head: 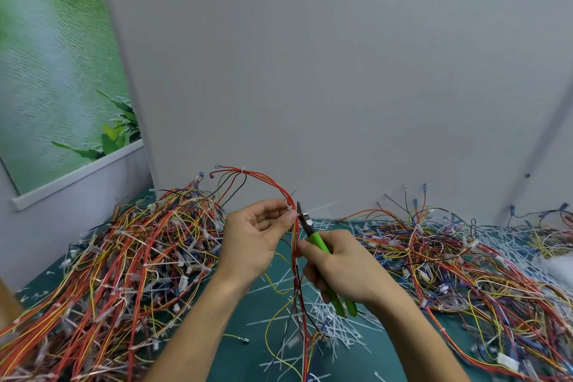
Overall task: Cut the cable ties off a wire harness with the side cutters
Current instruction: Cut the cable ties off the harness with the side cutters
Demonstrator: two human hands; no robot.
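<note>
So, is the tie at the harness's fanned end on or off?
On: the white cable tie wraps the harness wires just before they fan out, above the left hand.

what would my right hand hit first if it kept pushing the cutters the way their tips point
Probably the wire harness, right at the tips of the right hand's side cutters, by the white cable tie where the left hand pinches the wires. Depth is unclear, so the tips might pass beside it.
</note>
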